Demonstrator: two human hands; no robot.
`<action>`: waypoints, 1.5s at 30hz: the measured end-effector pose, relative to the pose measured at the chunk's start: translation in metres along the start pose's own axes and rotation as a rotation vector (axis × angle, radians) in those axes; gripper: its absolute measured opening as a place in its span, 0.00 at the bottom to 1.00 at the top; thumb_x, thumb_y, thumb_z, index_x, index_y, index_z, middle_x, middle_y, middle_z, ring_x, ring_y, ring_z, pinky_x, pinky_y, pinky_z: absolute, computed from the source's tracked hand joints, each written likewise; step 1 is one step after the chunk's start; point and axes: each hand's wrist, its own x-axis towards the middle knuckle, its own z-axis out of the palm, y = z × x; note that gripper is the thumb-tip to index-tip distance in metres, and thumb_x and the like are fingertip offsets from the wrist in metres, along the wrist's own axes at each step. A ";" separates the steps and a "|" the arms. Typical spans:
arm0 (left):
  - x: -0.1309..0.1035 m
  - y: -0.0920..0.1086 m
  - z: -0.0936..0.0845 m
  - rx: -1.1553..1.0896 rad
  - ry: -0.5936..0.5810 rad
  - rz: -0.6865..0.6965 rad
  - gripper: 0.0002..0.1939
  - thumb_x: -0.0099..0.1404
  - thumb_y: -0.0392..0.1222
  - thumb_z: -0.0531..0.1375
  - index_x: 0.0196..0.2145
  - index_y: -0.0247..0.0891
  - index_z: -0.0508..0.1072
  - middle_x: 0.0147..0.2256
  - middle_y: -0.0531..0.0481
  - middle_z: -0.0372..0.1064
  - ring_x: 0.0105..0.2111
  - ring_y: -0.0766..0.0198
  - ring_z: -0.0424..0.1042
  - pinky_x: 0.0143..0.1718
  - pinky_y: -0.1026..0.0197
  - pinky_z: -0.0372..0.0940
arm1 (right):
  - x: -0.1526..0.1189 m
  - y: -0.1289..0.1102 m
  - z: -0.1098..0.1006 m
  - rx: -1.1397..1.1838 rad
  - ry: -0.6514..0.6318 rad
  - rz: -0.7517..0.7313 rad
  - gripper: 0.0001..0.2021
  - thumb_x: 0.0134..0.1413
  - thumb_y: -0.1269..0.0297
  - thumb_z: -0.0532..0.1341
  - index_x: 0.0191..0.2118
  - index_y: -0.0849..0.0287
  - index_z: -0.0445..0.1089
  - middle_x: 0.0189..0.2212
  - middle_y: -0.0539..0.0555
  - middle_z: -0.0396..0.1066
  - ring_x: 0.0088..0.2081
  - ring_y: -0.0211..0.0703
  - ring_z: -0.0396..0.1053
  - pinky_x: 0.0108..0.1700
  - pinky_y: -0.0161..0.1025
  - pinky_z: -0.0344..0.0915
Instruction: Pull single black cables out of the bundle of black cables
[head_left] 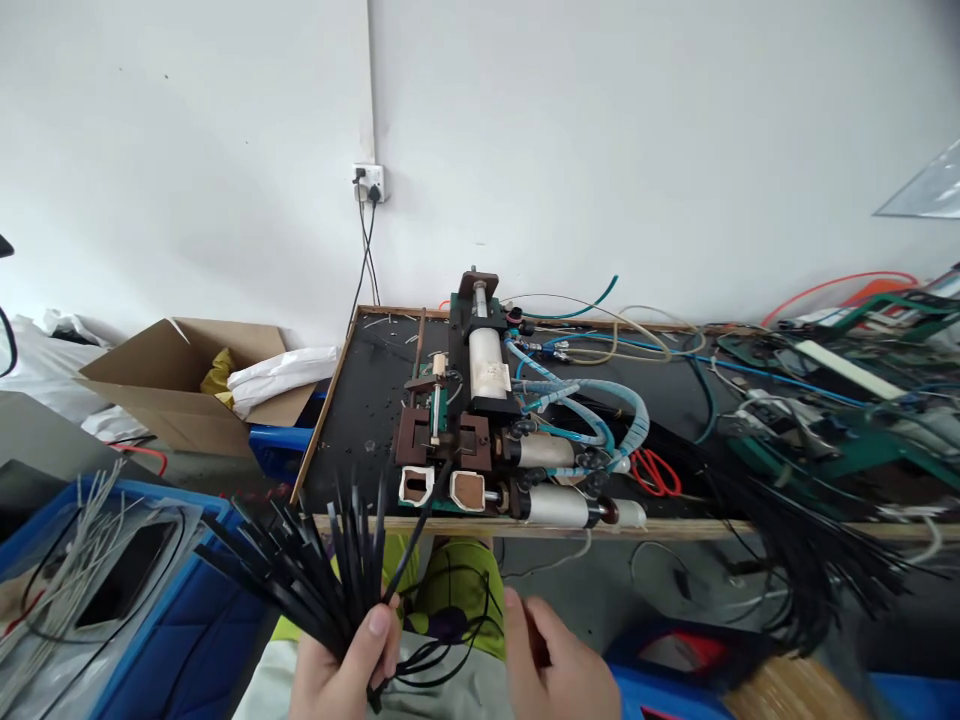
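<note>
Plain white wall out back, dark-topped counter shoved up against it. Left hand has a fat bunch of black cables clenched just off the counter's near left corner, with a single cable split out and angled toward the pale-edged blocks of the machine at the front edge. Looks like the feeding-in step to me, though I can't tell if the tip is actually seated. Next move probably calls for a steady aim between those blocks. Right hand is half curled below the front edge; can't tell if it's pinching anything. Loose cable loops hang at the lap and could snag. Blue hoses crowd the machine's right side, another cable pile droops over the front edge, and a blue crate sits off left.
</note>
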 end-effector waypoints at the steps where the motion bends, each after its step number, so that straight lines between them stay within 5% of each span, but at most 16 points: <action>1: -0.002 -0.001 0.001 0.044 -0.007 -0.010 0.25 0.63 0.62 0.70 0.25 0.37 0.75 0.15 0.53 0.63 0.17 0.67 0.57 0.21 0.63 0.52 | 0.001 -0.019 0.003 0.170 -0.013 -0.035 0.16 0.63 0.49 0.65 0.27 0.51 0.76 0.18 0.53 0.67 0.21 0.45 0.60 0.24 0.40 0.51; 4: -0.009 -0.001 0.009 0.110 0.030 -0.046 0.29 0.59 0.66 0.71 0.20 0.37 0.74 0.15 0.51 0.63 0.18 0.67 0.58 0.20 0.63 0.51 | 0.002 -0.072 0.018 0.506 -0.161 -0.142 0.14 0.64 0.49 0.65 0.41 0.53 0.81 0.27 0.54 0.73 0.26 0.45 0.66 0.29 0.40 0.61; 7: -0.012 0.003 0.018 0.098 0.065 -0.059 0.28 0.58 0.67 0.71 0.24 0.37 0.77 0.16 0.50 0.66 0.17 0.66 0.58 0.18 0.63 0.53 | 0.001 -0.096 0.028 0.612 -0.230 -0.177 0.13 0.68 0.53 0.64 0.36 0.54 0.80 0.28 0.53 0.72 0.29 0.45 0.68 0.32 0.39 0.63; 10: -0.006 0.008 0.021 0.110 0.126 0.034 0.24 0.62 0.64 0.69 0.30 0.38 0.81 0.21 0.47 0.73 0.19 0.60 0.66 0.20 0.60 0.63 | -0.002 -0.088 0.032 0.770 -0.079 -0.106 0.13 0.69 0.52 0.63 0.36 0.53 0.78 0.31 0.54 0.75 0.34 0.47 0.72 0.37 0.39 0.67; 13: 0.006 0.009 0.015 0.128 0.158 0.150 0.21 0.68 0.59 0.66 0.27 0.40 0.81 0.26 0.45 0.75 0.28 0.56 0.73 0.33 0.55 0.73 | -0.009 -0.068 0.033 0.814 0.045 -0.050 0.12 0.72 0.52 0.60 0.40 0.51 0.76 0.22 0.49 0.71 0.25 0.43 0.68 0.32 0.37 0.65; 15: 0.013 0.006 0.009 0.044 0.096 0.116 0.24 0.71 0.56 0.64 0.22 0.40 0.75 0.20 0.50 0.66 0.22 0.61 0.66 0.27 0.59 0.69 | -0.013 -0.055 0.036 0.677 0.049 -0.112 0.10 0.71 0.55 0.62 0.41 0.51 0.78 0.19 0.49 0.69 0.21 0.42 0.65 0.28 0.38 0.62; 18: 0.019 0.001 0.002 -0.077 0.024 0.004 0.18 0.69 0.55 0.68 0.32 0.38 0.75 0.16 0.61 0.54 0.15 0.70 0.51 0.17 0.67 0.54 | -0.019 -0.041 0.047 0.425 0.034 -0.306 0.05 0.65 0.60 0.67 0.39 0.50 0.82 0.27 0.56 0.78 0.26 0.49 0.71 0.33 0.43 0.65; 21: 0.021 0.001 0.000 -0.017 0.033 -0.047 0.20 0.62 0.54 0.73 0.42 0.38 0.76 0.16 0.64 0.55 0.15 0.73 0.50 0.17 0.69 0.50 | -0.023 -0.030 0.059 0.310 -0.038 -0.449 0.07 0.65 0.63 0.65 0.37 0.49 0.81 0.25 0.55 0.77 0.25 0.49 0.69 0.34 0.44 0.63; 25: 0.024 0.010 0.004 0.017 0.060 -0.049 0.20 0.61 0.56 0.73 0.38 0.37 0.76 0.16 0.63 0.53 0.16 0.73 0.50 0.18 0.69 0.49 | -0.024 -0.023 0.063 0.225 -0.146 -0.509 0.11 0.68 0.62 0.61 0.35 0.50 0.79 0.22 0.53 0.73 0.22 0.46 0.66 0.32 0.43 0.62; 29: 0.026 0.018 0.010 -0.018 0.038 -0.057 0.22 0.61 0.58 0.72 0.32 0.37 0.73 0.16 0.64 0.50 0.16 0.73 0.46 0.18 0.68 0.49 | -0.021 -0.026 0.062 0.301 -0.085 -0.416 0.10 0.69 0.61 0.61 0.38 0.49 0.80 0.27 0.56 0.78 0.26 0.49 0.71 0.36 0.45 0.66; 32: 0.026 0.017 0.009 -0.001 0.006 -0.088 0.21 0.61 0.56 0.73 0.37 0.37 0.74 0.15 0.65 0.50 0.16 0.74 0.46 0.17 0.69 0.48 | -0.019 -0.031 0.063 0.368 -0.092 -0.393 0.10 0.68 0.60 0.62 0.36 0.49 0.80 0.25 0.55 0.76 0.25 0.48 0.69 0.34 0.44 0.64; 39: 0.024 0.006 0.000 0.014 0.123 0.018 0.15 0.61 0.47 0.75 0.36 0.40 0.73 0.15 0.64 0.56 0.15 0.72 0.55 0.17 0.69 0.53 | -0.022 -0.027 0.062 0.508 -0.447 -0.100 0.22 0.68 0.47 0.62 0.26 0.54 0.74 0.13 0.47 0.61 0.18 0.39 0.59 0.26 0.38 0.53; 42: 0.023 0.007 0.002 -0.010 0.086 0.022 0.16 0.64 0.49 0.73 0.41 0.39 0.74 0.15 0.64 0.56 0.15 0.72 0.53 0.17 0.68 0.53 | -0.018 -0.027 0.062 0.805 -0.602 0.121 0.24 0.65 0.41 0.63 0.27 0.56 0.72 0.13 0.45 0.60 0.16 0.35 0.53 0.24 0.36 0.48; 45: 0.022 0.015 0.010 -0.118 0.075 0.068 0.18 0.67 0.52 0.70 0.48 0.40 0.74 0.17 0.65 0.54 0.15 0.72 0.50 0.17 0.69 0.51 | -0.006 -0.033 0.065 1.249 -0.622 0.303 0.22 0.64 0.43 0.66 0.28 0.56 0.70 0.12 0.42 0.57 0.17 0.33 0.46 0.24 0.35 0.46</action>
